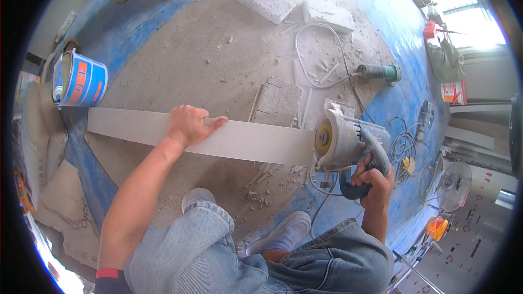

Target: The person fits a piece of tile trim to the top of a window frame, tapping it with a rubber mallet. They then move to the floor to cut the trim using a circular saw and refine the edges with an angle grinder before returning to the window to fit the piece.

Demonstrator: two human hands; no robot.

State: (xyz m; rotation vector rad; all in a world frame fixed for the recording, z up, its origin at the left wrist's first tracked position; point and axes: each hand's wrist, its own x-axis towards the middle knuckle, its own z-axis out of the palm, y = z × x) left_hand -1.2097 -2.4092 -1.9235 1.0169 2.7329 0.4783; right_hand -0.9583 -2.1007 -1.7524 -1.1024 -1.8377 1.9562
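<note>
A long, narrow white strip of tile or board [239, 137] lies crosswise in front of me, over the dusty floor. My left hand [188, 123] is closed on it, its fingers folded over the far edge and its thumb pointing right. My right hand [373, 178] is wrapped round the dark rear handle of a circular saw [348, 141] with a silver-grey body. That saw sits at the strip's right end, its yellow disc facing the strip. Whether the disc touches the strip or spins, I cannot tell.
A blue-and-white can [87, 80] stands by the strip's left end. Beyond the strip lie a broken block [277, 100], white slabs [328, 16] and a corded green-grey power tool [378, 72]. Cord loops [403, 149] and a drill [424, 120] lie right, on blue sheeting. Rubble is scattered about.
</note>
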